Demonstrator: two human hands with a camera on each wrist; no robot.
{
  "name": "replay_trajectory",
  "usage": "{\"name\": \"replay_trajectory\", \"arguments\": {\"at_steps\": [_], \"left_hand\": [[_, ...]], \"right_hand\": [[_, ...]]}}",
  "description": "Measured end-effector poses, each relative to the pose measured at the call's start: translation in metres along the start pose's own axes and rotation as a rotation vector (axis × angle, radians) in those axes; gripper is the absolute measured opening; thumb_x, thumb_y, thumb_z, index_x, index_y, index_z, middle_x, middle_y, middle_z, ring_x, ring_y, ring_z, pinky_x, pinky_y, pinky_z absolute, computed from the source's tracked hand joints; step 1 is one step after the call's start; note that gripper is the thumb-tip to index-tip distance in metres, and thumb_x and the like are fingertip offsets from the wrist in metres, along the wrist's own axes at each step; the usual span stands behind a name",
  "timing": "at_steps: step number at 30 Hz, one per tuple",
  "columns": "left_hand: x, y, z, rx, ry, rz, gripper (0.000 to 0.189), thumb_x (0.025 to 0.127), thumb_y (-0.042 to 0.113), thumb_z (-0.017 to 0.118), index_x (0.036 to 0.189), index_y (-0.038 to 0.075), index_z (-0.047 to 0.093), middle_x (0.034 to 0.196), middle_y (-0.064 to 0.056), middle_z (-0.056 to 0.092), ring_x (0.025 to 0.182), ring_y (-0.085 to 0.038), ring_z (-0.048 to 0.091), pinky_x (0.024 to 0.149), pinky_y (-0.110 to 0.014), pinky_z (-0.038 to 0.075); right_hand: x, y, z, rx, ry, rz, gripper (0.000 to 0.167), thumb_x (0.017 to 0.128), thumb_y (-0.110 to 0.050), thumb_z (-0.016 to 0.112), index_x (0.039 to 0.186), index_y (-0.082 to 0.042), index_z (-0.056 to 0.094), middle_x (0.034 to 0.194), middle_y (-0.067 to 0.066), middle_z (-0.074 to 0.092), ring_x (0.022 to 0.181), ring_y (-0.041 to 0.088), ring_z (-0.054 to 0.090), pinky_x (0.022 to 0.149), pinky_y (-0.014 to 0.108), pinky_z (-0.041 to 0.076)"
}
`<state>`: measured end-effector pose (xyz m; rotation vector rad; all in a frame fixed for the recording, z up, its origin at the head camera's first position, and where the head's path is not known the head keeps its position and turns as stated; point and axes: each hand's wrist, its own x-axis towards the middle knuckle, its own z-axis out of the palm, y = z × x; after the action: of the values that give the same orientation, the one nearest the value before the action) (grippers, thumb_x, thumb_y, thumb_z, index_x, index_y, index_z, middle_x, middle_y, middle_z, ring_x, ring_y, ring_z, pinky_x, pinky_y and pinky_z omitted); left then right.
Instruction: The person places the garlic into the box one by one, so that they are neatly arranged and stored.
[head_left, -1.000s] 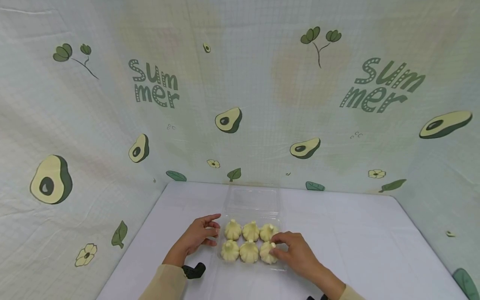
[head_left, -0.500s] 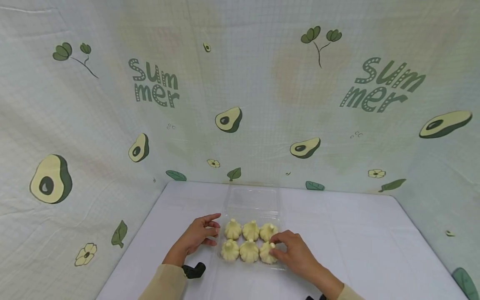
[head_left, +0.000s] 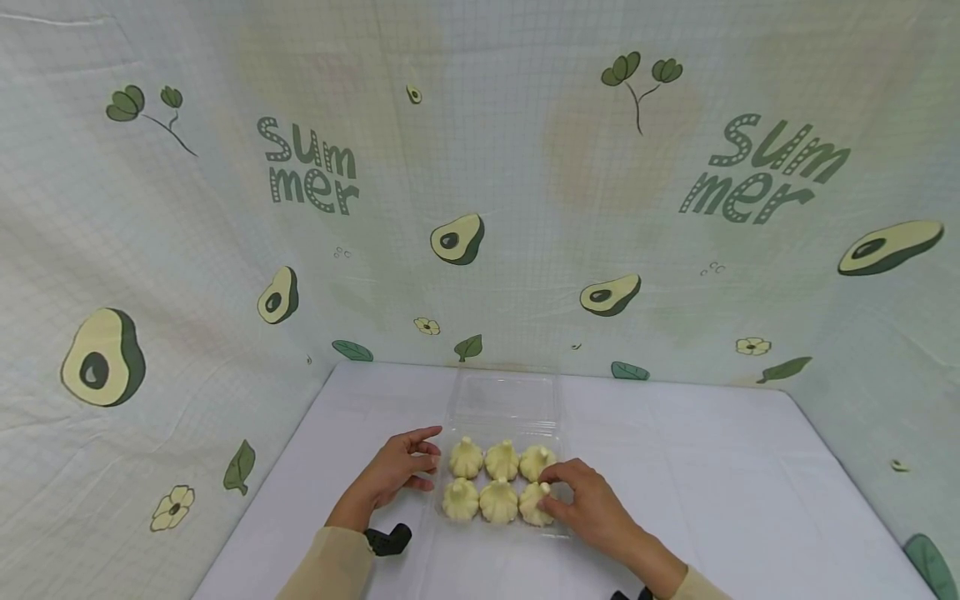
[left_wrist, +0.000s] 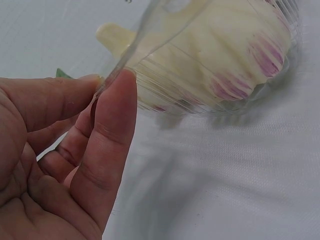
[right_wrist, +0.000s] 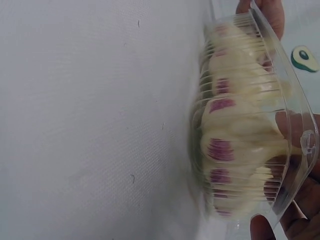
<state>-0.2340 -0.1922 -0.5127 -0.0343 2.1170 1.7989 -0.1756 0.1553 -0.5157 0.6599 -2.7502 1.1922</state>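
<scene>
A clear plastic clamshell box (head_left: 504, 402) lies with its lid folded back, filled with two rows of whitish garlic bulbs (head_left: 498, 502). My left hand (head_left: 397, 472) is at the box's left side; in the left wrist view its thumb and finger pinch the thin clear rim (left_wrist: 131, 52). Purple streaks mark the garlic bulb (left_wrist: 220, 55) just behind that wall. With thumb and fingers, my right hand (head_left: 596, 506) holds the front right garlic bulb (head_left: 534, 506) near its stem. The right wrist view shows those fingers reaching inside the box rim (right_wrist: 295, 192), partly hidden behind plastic.
A white cloth covers the table (head_left: 690, 467) under the box. Behind and beside it hang pale curtains (head_left: 525, 167) printed with avocados and lettering. A black wrist mount (head_left: 388, 540) sits on the left wrist.
</scene>
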Motion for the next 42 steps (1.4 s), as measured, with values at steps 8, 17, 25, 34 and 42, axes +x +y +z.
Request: {"name": "replay_trajectory", "arguments": {"at_steps": [8,17,25,34,42], "left_hand": [[0.001,0.000,0.000,-0.007,-0.003,0.006,0.063,0.098,-0.001,0.068,0.158,0.005,0.048,0.114,-0.012,0.061,0.089,-0.020,0.064,0.068,-0.034,0.065],[0.000,-0.001,0.000,-0.002,0.002,0.004,0.063,0.098,0.001,0.069,0.158,0.006,0.049,0.114,-0.012,0.062,0.090,-0.021,0.064,0.067,-0.035,0.065],[-0.001,-0.001,0.000,0.000,0.005,0.014,0.063,0.098,0.001,0.069,0.158,0.006,0.049,0.116,-0.014,0.062,0.089,-0.021,0.064,0.068,-0.036,0.065],[-0.001,-0.003,0.001,0.000,0.003,0.019,0.062,0.099,0.002,0.069,0.158,0.007,0.048,0.119,-0.016,0.061,0.089,-0.021,0.064,0.068,-0.036,0.065],[0.000,-0.003,0.000,0.004,-0.002,0.020,0.062,0.100,0.002,0.068,0.158,0.007,0.048,0.119,-0.015,0.061,0.089,-0.020,0.064,0.068,-0.035,0.065]], "right_hand": [[0.000,0.001,0.000,0.027,0.023,0.001,0.027,0.089,-0.029,0.086,0.112,-0.021,0.073,0.111,-0.009,0.068,0.107,0.021,0.068,0.090,0.038,0.059],[-0.002,0.003,-0.001,0.092,0.054,-0.003,0.034,0.088,-0.029,0.087,0.117,-0.017,0.073,0.117,-0.003,0.069,0.106,0.028,0.066,0.087,0.038,0.059],[-0.003,0.003,-0.006,0.138,0.079,0.056,0.041,0.089,-0.031,0.087,0.124,-0.016,0.071,0.123,0.002,0.069,0.104,0.033,0.067,0.086,0.038,0.059],[-0.003,0.002,-0.009,0.207,0.107,0.164,0.037,0.093,-0.029,0.083,0.125,-0.016,0.070,0.124,0.006,0.069,0.101,0.027,0.071,0.085,0.031,0.060],[0.000,0.006,-0.013,0.233,0.183,0.236,0.032,0.095,-0.019,0.080,0.125,-0.013,0.071,0.123,0.005,0.073,0.109,0.024,0.070,0.082,0.024,0.060]]}}
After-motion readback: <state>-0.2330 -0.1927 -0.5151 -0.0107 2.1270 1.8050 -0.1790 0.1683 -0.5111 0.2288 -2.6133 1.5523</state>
